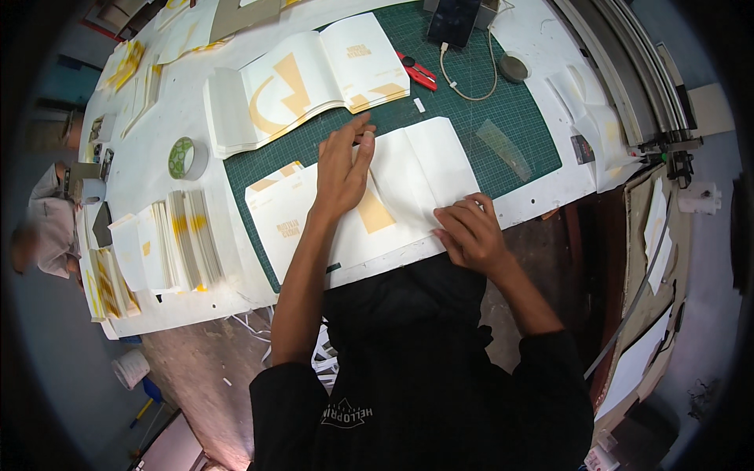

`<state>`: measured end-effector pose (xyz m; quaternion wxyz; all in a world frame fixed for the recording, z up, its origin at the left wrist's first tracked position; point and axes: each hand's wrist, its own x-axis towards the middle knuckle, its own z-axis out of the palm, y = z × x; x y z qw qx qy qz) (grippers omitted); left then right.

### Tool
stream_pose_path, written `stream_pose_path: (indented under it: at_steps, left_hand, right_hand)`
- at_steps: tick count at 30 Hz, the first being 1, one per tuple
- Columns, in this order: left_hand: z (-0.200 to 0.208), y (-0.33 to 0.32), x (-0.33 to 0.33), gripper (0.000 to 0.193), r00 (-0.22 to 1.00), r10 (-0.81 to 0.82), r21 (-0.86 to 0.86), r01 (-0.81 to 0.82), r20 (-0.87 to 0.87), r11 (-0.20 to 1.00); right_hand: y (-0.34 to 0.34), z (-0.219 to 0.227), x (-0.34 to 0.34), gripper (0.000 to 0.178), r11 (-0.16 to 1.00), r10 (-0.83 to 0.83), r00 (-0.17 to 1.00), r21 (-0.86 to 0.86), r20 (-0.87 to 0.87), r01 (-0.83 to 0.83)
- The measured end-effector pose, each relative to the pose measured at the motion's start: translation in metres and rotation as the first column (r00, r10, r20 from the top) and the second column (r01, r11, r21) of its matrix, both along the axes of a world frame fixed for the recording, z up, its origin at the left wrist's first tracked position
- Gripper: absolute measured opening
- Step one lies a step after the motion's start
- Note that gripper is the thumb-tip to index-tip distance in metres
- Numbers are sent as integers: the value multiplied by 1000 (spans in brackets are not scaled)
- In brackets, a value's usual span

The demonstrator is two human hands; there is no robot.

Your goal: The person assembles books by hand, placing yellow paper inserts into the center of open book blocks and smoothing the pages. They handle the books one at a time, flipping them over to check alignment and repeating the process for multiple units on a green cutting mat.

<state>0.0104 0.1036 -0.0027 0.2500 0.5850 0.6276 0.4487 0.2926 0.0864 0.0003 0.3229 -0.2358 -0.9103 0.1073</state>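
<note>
A white printed paper sheet with orange-yellow print lies before me, its right part folded over and slightly bulging. My left hand rests on its middle, fingers stretched out and pointing away from me. At the sheet's near right edge, my right hand has its fingers curled, pinching the paper's corner. Beyond, a stack of similar folded sheets lies on the green cutting mat. A red utility knife sits just right of that stack.
A phone with a white cable, a dark round object and a clear plastic strip lie at right. A tape roll and upright paper bundles stand at left. Another person is at far left.
</note>
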Motion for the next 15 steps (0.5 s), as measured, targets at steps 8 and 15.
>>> stream_pose_path:
  at_steps: [8,15]
  left_hand:
    - [-8,-5,-1,50,970,3,218,52,-244,974]
    - [-3,-5,18,48,732,-219,-5,283,-646,959]
  right_hand:
    - [-38,-25,-7,55,693,-654,730,-542,-197,475]
    - [-41,-28,-5,58,633,-705,700,-549,-115,546]
